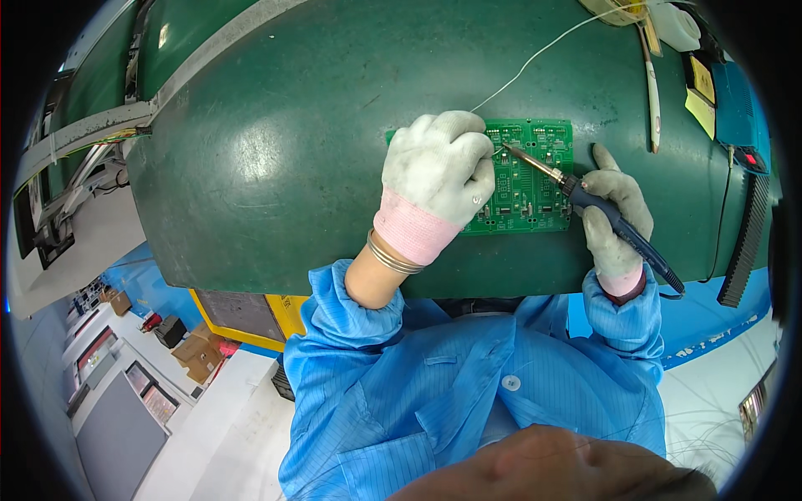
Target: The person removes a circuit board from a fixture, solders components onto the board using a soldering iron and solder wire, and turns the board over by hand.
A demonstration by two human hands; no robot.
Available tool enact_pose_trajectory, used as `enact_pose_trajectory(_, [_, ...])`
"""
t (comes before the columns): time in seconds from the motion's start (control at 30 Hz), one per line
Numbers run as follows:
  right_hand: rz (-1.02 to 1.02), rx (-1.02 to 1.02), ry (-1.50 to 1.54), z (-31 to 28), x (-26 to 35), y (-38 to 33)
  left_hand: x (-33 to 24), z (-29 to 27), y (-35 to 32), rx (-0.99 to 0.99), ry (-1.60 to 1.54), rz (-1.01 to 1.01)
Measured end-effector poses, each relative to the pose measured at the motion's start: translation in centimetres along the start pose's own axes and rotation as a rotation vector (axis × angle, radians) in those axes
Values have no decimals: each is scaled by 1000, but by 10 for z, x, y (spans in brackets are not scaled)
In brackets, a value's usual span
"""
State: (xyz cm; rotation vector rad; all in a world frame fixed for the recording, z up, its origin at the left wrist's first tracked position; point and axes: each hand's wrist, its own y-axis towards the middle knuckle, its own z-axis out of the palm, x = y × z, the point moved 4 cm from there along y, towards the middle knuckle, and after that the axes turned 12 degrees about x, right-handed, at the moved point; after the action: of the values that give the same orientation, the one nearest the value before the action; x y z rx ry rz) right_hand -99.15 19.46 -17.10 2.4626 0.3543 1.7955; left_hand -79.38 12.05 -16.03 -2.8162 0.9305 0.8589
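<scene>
A green printed circuit board (535, 219) with small components lies on the green table mat. My left hand (439, 163), in a white glove with a pink cuff, covers the board's left part. Its fingers are pinched on a thin solder wire (535, 57), which trails off to the upper right; a short end shows by the iron's tip. My right hand (614, 209), also gloved, grips a soldering iron (637, 240) with a dark blue handle. The iron's tip points left, at the upper middle of the board, beside my left fingertips. The exact contact point is too small to make out.
A thin white-handled tool (653, 104) lies at the far right, below a spool (614, 10). Beyond it are a blue box (739, 108) and a black ribbed strip (743, 242). A metal rail (92, 134) borders the table's left side.
</scene>
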Motion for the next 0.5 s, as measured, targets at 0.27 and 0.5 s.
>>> enact_pose_trajectory(0.27, [9,-9,-11,0,0,0,1,2,4,8,10,26])
enact_pose_trajectory(0.5, [88,-144,133,0,0,1,3,1,4,-42,-61,0])
